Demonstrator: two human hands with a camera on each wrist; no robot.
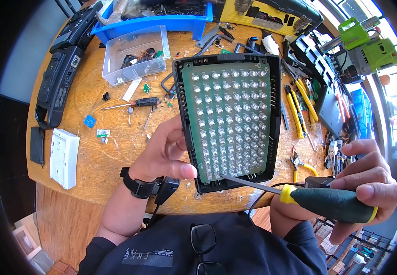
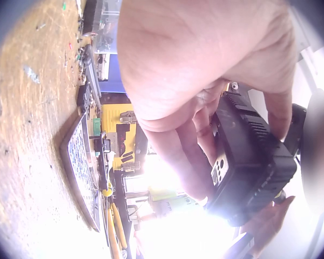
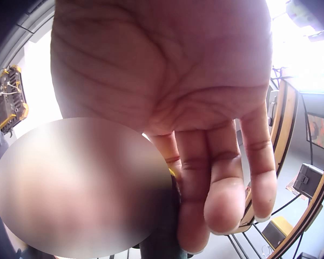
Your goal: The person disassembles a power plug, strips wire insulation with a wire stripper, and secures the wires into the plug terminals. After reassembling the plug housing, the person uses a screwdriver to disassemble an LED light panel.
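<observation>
My left hand (image 1: pixel 164 153) grips the left side of a black plastic housing (image 1: pixel 276 114), thumb along its near left corner. Inside sits a green circuit board (image 1: pixel 198 151) with rows of clear LEDs, facing up toward me. In the left wrist view the housing (image 2: pixel 259 162) shows from its vented side, the fingers wrapped around it. My right hand (image 1: pixel 368 176) holds a screwdriver (image 1: pixel 331 205) by its dark green and yellow handle. The shaft points left, and its tip overlaps the board's near edge by the lowest LEDs. The right wrist view shows part of the handle (image 3: pixel 161 229) beside the fingers.
Behind the housing stand a clear plastic bin (image 1: pixel 136 68) of scraps and a blue tray (image 1: pixel 161 25). A smaller screwdriver (image 1: pixel 139 102) lies on the wooden bench (image 1: pixel 102 158), with a white plastic cover (image 1: pixel 64 158) at left. Pliers (image 1: pixel 301 166) and yellow-handled tools (image 1: pixel 294 112) lie at right.
</observation>
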